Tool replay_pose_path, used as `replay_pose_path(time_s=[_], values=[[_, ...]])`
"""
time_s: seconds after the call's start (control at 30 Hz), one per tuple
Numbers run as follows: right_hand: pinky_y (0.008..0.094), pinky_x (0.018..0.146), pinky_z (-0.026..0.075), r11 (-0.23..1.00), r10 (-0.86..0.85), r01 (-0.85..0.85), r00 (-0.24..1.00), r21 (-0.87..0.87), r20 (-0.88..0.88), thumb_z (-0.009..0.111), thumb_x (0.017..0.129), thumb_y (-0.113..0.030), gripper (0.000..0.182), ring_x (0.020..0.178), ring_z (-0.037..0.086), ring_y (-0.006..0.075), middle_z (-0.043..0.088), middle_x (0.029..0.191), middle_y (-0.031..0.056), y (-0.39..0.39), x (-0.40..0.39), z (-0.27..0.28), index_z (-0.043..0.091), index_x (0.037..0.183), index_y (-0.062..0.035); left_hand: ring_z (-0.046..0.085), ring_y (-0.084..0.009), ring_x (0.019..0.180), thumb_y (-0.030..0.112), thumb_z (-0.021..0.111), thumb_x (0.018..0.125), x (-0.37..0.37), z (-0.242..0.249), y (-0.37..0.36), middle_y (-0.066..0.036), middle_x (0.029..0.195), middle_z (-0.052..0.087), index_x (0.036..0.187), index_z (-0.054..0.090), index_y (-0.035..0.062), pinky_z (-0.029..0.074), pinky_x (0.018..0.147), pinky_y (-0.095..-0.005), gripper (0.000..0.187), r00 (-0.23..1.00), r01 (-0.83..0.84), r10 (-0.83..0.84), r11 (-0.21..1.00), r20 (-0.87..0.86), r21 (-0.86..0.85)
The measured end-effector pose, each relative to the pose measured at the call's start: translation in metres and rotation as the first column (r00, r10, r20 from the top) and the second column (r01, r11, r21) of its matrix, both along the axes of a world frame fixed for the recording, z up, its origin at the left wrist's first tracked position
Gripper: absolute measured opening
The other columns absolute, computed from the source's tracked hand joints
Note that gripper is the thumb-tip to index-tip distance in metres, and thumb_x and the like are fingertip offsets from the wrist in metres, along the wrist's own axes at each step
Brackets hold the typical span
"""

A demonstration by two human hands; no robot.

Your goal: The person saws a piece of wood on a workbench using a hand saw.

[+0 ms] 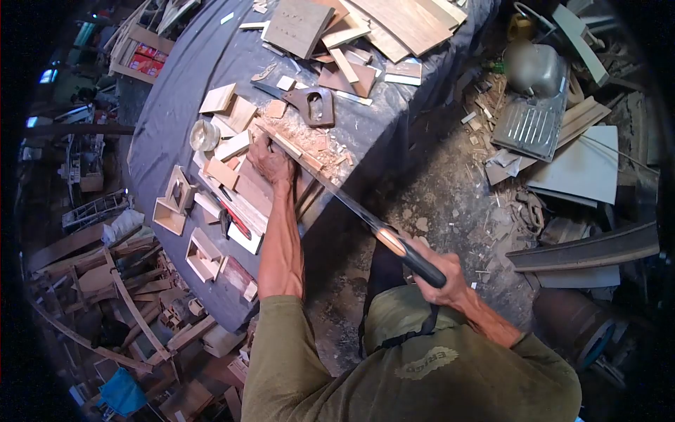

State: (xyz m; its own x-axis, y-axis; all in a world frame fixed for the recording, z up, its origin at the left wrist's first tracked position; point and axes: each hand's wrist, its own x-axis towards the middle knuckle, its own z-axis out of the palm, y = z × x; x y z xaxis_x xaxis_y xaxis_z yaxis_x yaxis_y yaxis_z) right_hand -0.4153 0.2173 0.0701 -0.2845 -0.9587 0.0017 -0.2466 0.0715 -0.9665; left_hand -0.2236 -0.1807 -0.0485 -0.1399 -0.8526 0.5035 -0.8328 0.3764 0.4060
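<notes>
Saw (344, 200), long axis diagonal, tip upper-left; right hand (444, 276) tight round handle (420, 267); left hand (273, 163) curled against wood (287, 145)

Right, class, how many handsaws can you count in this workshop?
2. One handsaw is in the right hand, its blade running toward the left hand; the other, a brown-handled saw, lies on the cloth-covered table beside wood shavings. More may be hidden.
</notes>
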Motion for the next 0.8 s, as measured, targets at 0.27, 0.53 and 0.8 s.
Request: replay_pose_path(time_s=[0.27,0.53,0.8], values=[[0.0334,0.049,0.046,0.996,0.005,-0.005,1.0,-0.084,-0.005,0.064,0.072,0.004,0.067,0.047,0.058,0.0164,0.055,0.061,0.0084,-0.019,0.004,-0.011,0.058,0.139,-0.0021,0.055,-0.0406,0.105,0.013,0.066,0.083,-0.001,0.004,0.003,-0.019,0.111,0.062,0.106,0.069,0.0089,0.043,0.093,-0.0496,0.024,1.0,-0.012,0.012,1.0,0.006,0.007],[0.0317,0.058,0.052,0.999,0.012,-0.011,1.0,0.033,-0.015,0.068,0.073,0.005,0.064,0.057,0.066,0.0212,0.064,0.07,0.0135,-0.029,0.003,-0.005,0.06,0.136,-0.003,0.055,-0.0416,0.108,0.017,0.068,0.082,0.001,-0.006,0.0,-0.018,0.115,0.063,0.113,0.07,0.0101,0.044,0.094,-0.0513,0.032,0.999,-0.043,0.043,0.999,-0.002,-0.009],[0.0338,0.053,0.049,0.991,-0.058,0.051,0.997,-0.12,-0.058,0.066,0.073,0.004,0.065,0.051,0.061,0.0184,0.058,0.065,0.0136,-0.014,0.008,-0.01,0.06,0.137,-0.0066,0.055,-0.0397,0.11,0.012,0.065,0.084,0.0,-0.004,-0.001,-0.017,0.114,0.062,0.113,0.069,0.0105,0.046,0.091,-0.0507,0.03,0.995,-0.075,0.073,0.997,0.071,0.023]])
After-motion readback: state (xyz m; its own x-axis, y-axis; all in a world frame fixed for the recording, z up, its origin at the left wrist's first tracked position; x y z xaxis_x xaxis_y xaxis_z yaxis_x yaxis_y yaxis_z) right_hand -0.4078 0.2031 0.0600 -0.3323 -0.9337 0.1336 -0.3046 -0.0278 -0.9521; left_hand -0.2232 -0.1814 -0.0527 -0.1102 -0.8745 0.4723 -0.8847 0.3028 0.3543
